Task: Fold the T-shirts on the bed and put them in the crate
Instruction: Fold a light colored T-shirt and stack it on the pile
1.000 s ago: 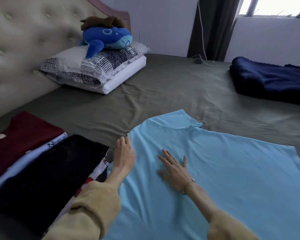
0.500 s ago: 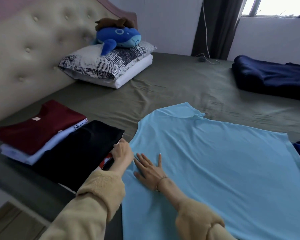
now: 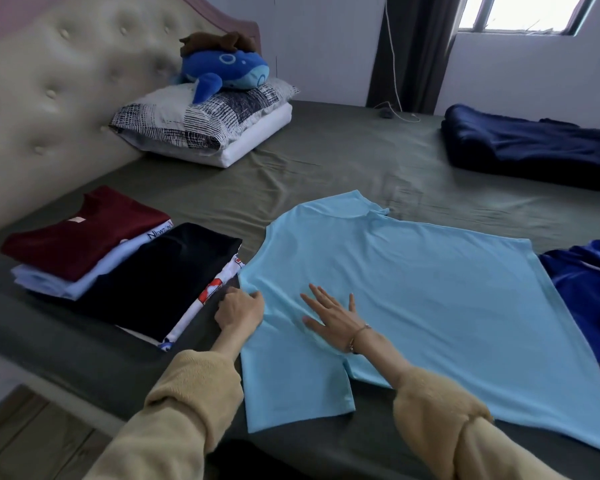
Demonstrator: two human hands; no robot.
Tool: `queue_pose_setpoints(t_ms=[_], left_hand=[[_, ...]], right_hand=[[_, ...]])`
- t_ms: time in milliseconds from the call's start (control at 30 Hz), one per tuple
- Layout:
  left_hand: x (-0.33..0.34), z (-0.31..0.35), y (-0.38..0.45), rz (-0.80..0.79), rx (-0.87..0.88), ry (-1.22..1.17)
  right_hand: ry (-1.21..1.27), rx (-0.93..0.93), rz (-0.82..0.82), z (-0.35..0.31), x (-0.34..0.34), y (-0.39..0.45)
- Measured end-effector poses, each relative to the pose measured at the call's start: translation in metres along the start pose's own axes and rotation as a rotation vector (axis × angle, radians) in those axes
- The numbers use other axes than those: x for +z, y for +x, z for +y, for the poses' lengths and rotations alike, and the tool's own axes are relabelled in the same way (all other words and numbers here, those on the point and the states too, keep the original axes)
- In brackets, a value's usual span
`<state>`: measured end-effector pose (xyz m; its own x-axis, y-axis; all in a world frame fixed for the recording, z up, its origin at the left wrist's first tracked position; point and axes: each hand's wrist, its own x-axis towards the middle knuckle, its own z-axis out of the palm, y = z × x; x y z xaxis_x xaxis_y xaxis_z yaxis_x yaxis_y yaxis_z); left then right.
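Note:
A light blue T-shirt point(image 3: 430, 292) lies spread flat on the bed, neck toward the far side. My left hand point(image 3: 239, 308) is curled at its left edge, near the shoulder, and pinches the cloth there. My right hand point(image 3: 333, 315) rests flat on the shirt with fingers spread, a bracelet on the wrist. To the left sit folded shirts: a black one point(image 3: 160, 275) over a white printed one point(image 3: 201, 306), and a dark red one point(image 3: 80, 233) on a pale blue one point(image 3: 59, 282). No crate is in view.
A royal blue garment point(image 3: 589, 289) lies crumpled at the right of the shirt. A dark navy blanket point(image 3: 534, 147) sits far right. Pillows point(image 3: 205, 126) with a blue plush whale point(image 3: 222, 74) stand by the tufted headboard point(image 3: 49, 109). The bed's near edge point(image 3: 84, 368) drops to wooden floor.
Both hands slid left and toward me across the shirt. My left hand went from lying flat to curling on the shirt's left edge. The view has shifted, showing more of the folded stacks.

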<state>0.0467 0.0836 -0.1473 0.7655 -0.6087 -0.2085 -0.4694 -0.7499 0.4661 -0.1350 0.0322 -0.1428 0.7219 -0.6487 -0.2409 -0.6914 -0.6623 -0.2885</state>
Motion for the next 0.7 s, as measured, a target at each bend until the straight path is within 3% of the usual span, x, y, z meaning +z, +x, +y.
queue_pose_setpoints(t_ms=[133,333,700], left_hand=[[-0.006,-0.008,-0.016,-0.056,-0.024,-0.011],[-0.020,-0.021,-0.032,-0.122,-0.019,-0.167],[-0.039,-0.030,-0.068,-0.321,0.058,-0.001]], right_hand=[[-0.019,0.022,-0.057,-0.001,0.011,-0.018],[-0.040,-0.011,-0.004,-0.021,0.019,-0.037],[-0.112,0.047,-0.017,0.007,0.006,-0.083]])
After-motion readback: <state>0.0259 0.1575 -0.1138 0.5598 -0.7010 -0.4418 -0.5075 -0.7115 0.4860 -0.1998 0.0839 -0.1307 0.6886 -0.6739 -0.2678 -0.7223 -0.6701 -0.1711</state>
